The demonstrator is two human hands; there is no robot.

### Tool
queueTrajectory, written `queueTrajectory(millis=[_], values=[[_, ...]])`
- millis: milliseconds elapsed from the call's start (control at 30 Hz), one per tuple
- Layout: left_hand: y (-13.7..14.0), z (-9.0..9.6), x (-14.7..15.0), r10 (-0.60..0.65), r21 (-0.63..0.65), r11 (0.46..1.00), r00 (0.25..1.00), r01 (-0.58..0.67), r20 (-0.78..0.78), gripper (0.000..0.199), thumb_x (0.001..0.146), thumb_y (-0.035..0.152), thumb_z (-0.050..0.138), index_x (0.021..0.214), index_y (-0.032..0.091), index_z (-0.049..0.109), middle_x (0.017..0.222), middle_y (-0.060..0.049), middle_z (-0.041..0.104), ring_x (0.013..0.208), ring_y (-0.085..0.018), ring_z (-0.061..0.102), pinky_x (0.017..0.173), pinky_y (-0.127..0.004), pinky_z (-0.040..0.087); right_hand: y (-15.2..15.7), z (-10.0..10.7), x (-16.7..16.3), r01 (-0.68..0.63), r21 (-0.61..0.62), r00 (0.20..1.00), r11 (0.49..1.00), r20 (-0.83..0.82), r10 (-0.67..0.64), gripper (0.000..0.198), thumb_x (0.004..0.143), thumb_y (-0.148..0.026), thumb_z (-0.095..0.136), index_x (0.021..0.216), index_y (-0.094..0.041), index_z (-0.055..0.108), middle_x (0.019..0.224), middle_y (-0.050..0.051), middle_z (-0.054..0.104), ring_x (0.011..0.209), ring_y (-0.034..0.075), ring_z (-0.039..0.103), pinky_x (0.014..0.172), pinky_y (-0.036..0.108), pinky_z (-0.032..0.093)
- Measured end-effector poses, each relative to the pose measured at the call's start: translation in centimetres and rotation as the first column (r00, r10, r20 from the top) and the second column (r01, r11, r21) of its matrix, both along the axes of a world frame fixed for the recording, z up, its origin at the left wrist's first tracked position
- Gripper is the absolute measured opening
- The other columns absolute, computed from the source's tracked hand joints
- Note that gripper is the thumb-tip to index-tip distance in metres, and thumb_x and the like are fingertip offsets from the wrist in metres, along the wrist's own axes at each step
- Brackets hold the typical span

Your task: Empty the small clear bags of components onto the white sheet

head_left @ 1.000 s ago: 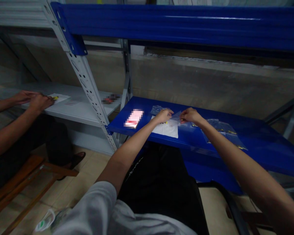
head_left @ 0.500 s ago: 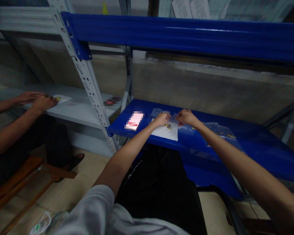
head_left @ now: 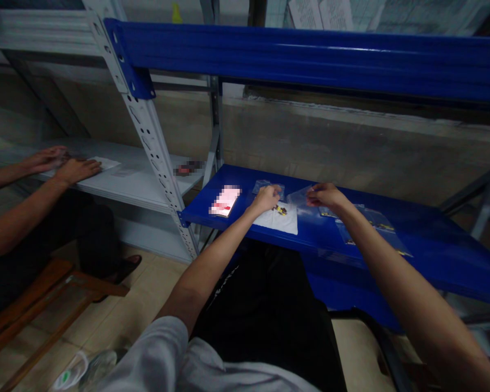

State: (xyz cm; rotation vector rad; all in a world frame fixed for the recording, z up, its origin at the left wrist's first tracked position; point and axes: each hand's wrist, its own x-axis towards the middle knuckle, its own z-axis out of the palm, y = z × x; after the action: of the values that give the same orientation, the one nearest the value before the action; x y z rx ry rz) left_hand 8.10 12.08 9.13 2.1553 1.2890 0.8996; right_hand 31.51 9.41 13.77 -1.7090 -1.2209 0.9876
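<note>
My right hand (head_left: 325, 197) pinches a clear plastic bag (head_left: 299, 197) just above the blue shelf (head_left: 310, 228). The bag reaches out to the left of the fingers. Over the back left part of a white cloth (head_left: 274, 222) is my left hand (head_left: 267, 199), its fingers curled together; what they hold, if anything, is too small to make out. Small yellow and black pieces (head_left: 281, 210) lie on the cloth beside that hand. Another clear bag (head_left: 262, 185) rests behind the left hand. Several flat clear bags (head_left: 378, 234) with small yellow and dark contents lie by my right forearm.
A phone (head_left: 226, 201), its screen blurred out, lies left of the cloth. Above the shelf runs a blue crossbeam (head_left: 289, 60), with a white perforated post (head_left: 155, 152) at left. A co-worker's hands (head_left: 75, 170) are over the grey shelf (head_left: 126, 188) there.
My right hand has moved right with the clear bag, away from my left hand. My left hand has shifted slightly left. The co-worker's farther hand has risen a little.
</note>
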Motion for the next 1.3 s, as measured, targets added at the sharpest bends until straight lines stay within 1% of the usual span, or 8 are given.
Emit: queueTrajectory(millis=[200, 367, 567, 800, 1000, 1100, 1200, 1300], values=[[-1.0, -0.1, 1.5, 0.008, -0.218, 0.975, 0.977, 0.039, 0.211, 0.03, 0.101, 0.035, 0.062, 0.115, 0.011, 0.074, 0.112, -0.016, 0.078, 0.102, -0.022, 0.074, 0.089, -0.03, 0.058, -2.1, -2.8, 1.0, 0.126, 0.12, 0.938, 0.985, -0.339, -0.079, 0.025, 0.078, 0.0, 0.075, 0.085, -0.018, 0.06, 0.074, 0.003, 0.069, 0.066, 0.015, 0.073, 0.07, 0.026, 0.066], [-1.5, 0.0, 3.5, 0.079, -0.443, 0.888, 0.908, 0.124, 0.412, 0.041, 0.1, 0.026, 0.063, 0.138, 0.01, 0.059, 0.108, -0.014, 0.077, 0.079, -0.014, 0.071, 0.064, -0.022, 0.055, -2.5, -4.7, -0.8, 0.115, 0.157, 0.902, 0.981, -0.429, -0.037, 0.029, 0.073, -0.005, 0.08, 0.087, -0.021, 0.06, 0.077, 0.0, 0.069, 0.072, 0.016, 0.073, 0.077, 0.029, 0.068], [-0.8, 0.6, 2.8, 0.073, -0.428, 0.896, 0.915, 0.114, 0.397, 0.042, 0.089, 0.005, 0.064, 0.13, 0.014, 0.069, 0.088, -0.006, 0.074, 0.064, -0.011, 0.063, 0.059, -0.02, 0.048, -2.9, -4.9, -0.2, -0.006, 0.093, 0.931, 0.996, -0.363, 0.039, 0.014, 0.081, -0.018, 0.072, 0.094, -0.019, 0.066, 0.091, 0.005, 0.074, 0.076, 0.014, 0.071, 0.071, 0.026, 0.062], [0.0, 1.9, 3.1, -0.01, -0.327, 0.932, 0.91, 0.159, 0.414, 0.043, 0.088, 0.003, 0.059, 0.127, 0.016, 0.071, 0.1, -0.006, 0.076, 0.078, -0.013, 0.068, 0.071, -0.022, 0.053, -3.7, -4.9, 0.2, -0.143, 0.069, 0.938, 0.987, -0.31, 0.158, 0.02, 0.078, -0.017, 0.077, 0.095, -0.018, 0.068, 0.084, 0.003, 0.073, 0.066, 0.012, 0.065, 0.052, 0.019, 0.049], [-0.9, 1.0, 4.0, 0.099, -0.448, 0.88, 0.863, 0.157, 0.495, 0.065, 0.097, 0.025, 0.07, 0.155, 0.015, 0.044, 0.122, -0.016, 0.072, 0.085, -0.016, 0.073, 0.067, -0.022, 0.056, -3.5, -5.4, -0.9, -0.035, 0.144, 0.922, 0.989, -0.378, 0.087, 0.02, 0.077, -0.009, 0.08, 0.085, -0.019, 0.064, 0.076, 0.002, 0.071, 0.068, 0.013, 0.07, 0.061, 0.019, 0.058], [-1.0, 0.0, 4.2, 0.065, -0.475, 0.86, 0.882, 0.188, 0.466, 0.07, 0.095, 0.024, 0.072, 0.156, 0.015, 0.04, 0.115, -0.015, 0.073, 0.079, -0.015, 0.073, 0.064, -0.023, 0.057, -3.0, -5.6, -1.4, 0.037, 0.126, 0.889, 0.991, -0.457, 0.025, 0.023, 0.079, -0.004, 0.076, 0.084, -0.02, 0.06, 0.079, 0.002, 0.073, 0.071, 0.013, 0.073, 0.069, 0.021, 0.063], [-0.5, -0.7, 4.6, 0.0, -0.417, 0.895, 0.934, 0.159, 0.357, 0.063, 0.094, 0.015, 0.067, 0.153, 0.017, 0.043, 0.101, -0.008, 0.075, 0.069, -0.012, 0.07, 0.063, -0.023, 0.056, -2.3, -5.8, -1.8, 0.046, 0.093, 0.871, 0.995, -0.491, 0.005, 0.026, 0.08, -0.003, 0.074, 0.088, -0.021, 0.058, 0.08, 0.003, 0.074, 0.074, 0.015, 0.075, 0.072, 0.023, 0.064], [0.5, -1.0, 5.1, -0.004, -0.288, 0.956, 0.98, 0.062, 0.197, 0.057, 0.09, 0.009, 0.065, 0.146, 0.016, 0.052, 0.093, -0.004, 0.076, 0.071, -0.014, 0.071, 0.069, -0.025, 0.058, -1.3, -6.0, -1.7, 0.024, 0.08, 0.924, 0.997, -0.382, 0.008, 0.017, 0.084, -0.011, 0.073, 0.091, -0.021, 0.06, 0.081, 0.005, 0.074, 0.075, 0.016, 0.074, 0.067, 0.023, 0.062]])
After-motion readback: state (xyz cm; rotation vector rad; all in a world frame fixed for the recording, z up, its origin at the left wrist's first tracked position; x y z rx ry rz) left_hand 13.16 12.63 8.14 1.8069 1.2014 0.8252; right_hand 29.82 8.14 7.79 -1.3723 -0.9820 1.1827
